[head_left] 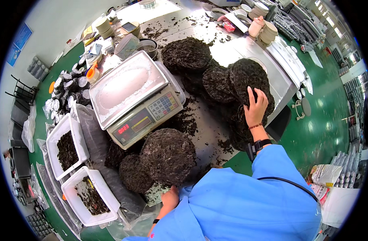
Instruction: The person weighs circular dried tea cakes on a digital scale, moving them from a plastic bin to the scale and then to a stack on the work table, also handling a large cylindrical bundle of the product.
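Dark, rough round cakes that look like dried seaweed lie stacked on the table. My right hand point(257, 106) rests with fingers apart on the face of a tilted cake point(246, 76) at the right of the far pile. My left hand point(170, 197) is low at the near edge of another cake point(168, 154). Its fingers are mostly hidden, so I cannot tell whether they grip it. A smaller cake point(133, 172) sits just left of that one. Behind them stands a weighing scale point(146, 116) with a bare metal pan point(125, 86) and a lit red display.
Two white tubs point(85, 142) with dark flakes stand at the left, beside grey plastic bags point(93, 136). Wrapped rolls point(67, 90) pile up behind. Round tins point(103, 26), a phone point(129, 27) and a pink bottle point(256, 26) are at the back. Crumbs litter the table.
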